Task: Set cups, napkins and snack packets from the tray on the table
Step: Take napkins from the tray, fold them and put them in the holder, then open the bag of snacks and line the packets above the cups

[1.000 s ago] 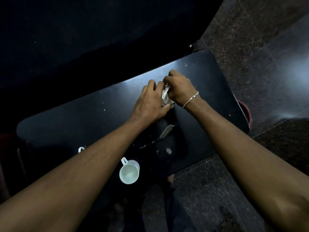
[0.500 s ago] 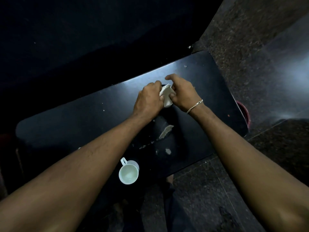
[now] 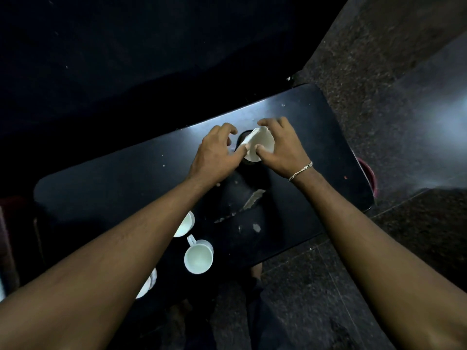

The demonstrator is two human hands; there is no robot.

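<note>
A white napkin sits on the black table, partly over a dark round object I cannot identify. My right hand grips the napkin with thumb and fingers. My left hand touches its left corner with the thumb, fingers spread and curled above. Near the table's front edge stands a white cup with its handle pointing away. A second white cup peeks out beside my left forearm, and a third is mostly hidden beneath it. No tray or snack packets can be made out.
The tabletop has a pale scrape mark and small chips near its middle. A reddish round object shows past the table's right edge. Dark speckled stone floor lies to the right and below. Beyond the table all is dark.
The napkin, bunched between both hands before, is now spread wider. My left fingers have lifted and opened. The view has shifted, so two more cups show by my left forearm.
</note>
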